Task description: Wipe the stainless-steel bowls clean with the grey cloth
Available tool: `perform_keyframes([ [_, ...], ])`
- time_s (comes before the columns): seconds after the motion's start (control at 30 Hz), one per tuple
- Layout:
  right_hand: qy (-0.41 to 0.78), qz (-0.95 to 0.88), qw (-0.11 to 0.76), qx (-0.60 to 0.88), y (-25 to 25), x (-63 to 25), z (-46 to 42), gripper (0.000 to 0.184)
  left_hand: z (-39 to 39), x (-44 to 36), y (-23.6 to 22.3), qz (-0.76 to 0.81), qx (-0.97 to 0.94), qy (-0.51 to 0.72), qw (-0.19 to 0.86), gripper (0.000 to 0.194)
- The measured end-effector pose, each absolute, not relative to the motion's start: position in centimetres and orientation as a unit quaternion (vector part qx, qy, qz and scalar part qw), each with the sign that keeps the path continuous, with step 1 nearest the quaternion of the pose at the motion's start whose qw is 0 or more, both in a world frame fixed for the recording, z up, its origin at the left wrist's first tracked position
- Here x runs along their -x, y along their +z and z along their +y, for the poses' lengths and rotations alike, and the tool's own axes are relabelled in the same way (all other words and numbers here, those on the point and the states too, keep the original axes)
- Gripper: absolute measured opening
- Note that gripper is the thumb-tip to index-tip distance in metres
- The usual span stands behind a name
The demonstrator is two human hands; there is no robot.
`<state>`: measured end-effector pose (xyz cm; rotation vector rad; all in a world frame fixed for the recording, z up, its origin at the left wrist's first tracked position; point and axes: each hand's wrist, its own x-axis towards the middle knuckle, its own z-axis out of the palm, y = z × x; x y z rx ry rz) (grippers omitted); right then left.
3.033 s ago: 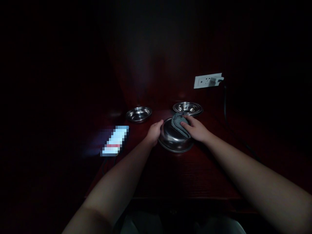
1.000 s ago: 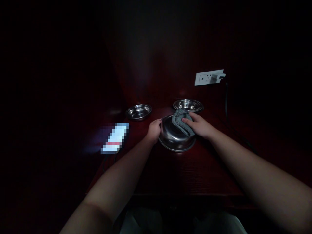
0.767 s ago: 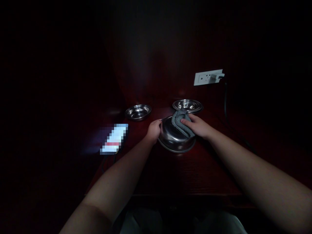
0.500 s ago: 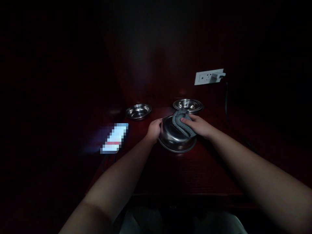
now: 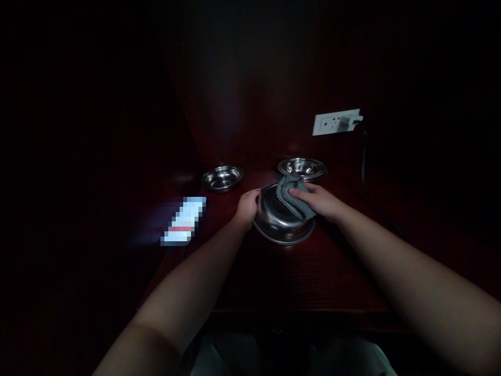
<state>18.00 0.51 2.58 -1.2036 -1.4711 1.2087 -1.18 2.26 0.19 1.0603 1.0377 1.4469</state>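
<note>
A shiny steel bowl (image 5: 279, 227) is turned bottom up above the dark red table, tilted a little. My left hand (image 5: 247, 209) is closed on its left rim; the fingers under the rim are hidden. Against the bowl's upper right side lies a folded grey-green cloth (image 5: 291, 196). My right hand (image 5: 319, 200) grips this cloth, thumb on top, the other fingers mostly hidden behind it. Whether the bowl's rim rests on the table is hard to tell.
Behind stand a steel bowl (image 5: 223, 178) at left and steel dishes (image 5: 302, 168), seemingly stacked, at right. A lit phone (image 5: 183, 222) with cables lies on the table's (image 5: 289, 287) left. On the wall is a socket (image 5: 327, 124) with a plugged-in charger and hanging cable (image 5: 364, 162).
Over the three seconds my right hand and the cloth have shifted slightly rightward on the bowl. My left hand keeps its hold on the rim. The view has tipped slightly.
</note>
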Motion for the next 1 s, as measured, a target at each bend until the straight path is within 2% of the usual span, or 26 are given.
perform_keyframes([
  [0.23,0.506,-0.573,0.446,0.466,2.5,-17.9,0.5,0.032,2.1,1.0,0.3,0.442,-0.430,0.600,0.509,0.016],
  [0.33,0.510,-0.563,0.459,0.460,2.5,-17.8,0.5,0.033,2.1,1.1,0.5,0.405,-0.388,0.598,0.573,0.017],
  [0.47,0.533,-0.525,0.482,0.456,2.5,-17.5,0.7,0.032,1.7,1.3,1.4,0.296,-0.303,0.579,0.697,0.027],
  [0.67,0.558,-0.435,0.555,0.438,2.5,-17.7,1.5,0.033,0.9,1.2,2.0,0.212,-0.288,0.554,0.752,0.028],
  [0.83,0.524,-0.401,0.597,0.456,2.0,-18.3,2.4,0.034,0.2,0.4,1.5,0.252,-0.328,0.534,0.738,0.021],
  [1.0,0.443,-0.455,0.592,0.496,1.6,-18.6,2.7,0.039,-0.2,-0.3,1.5,0.317,-0.334,0.545,0.701,0.023],
])
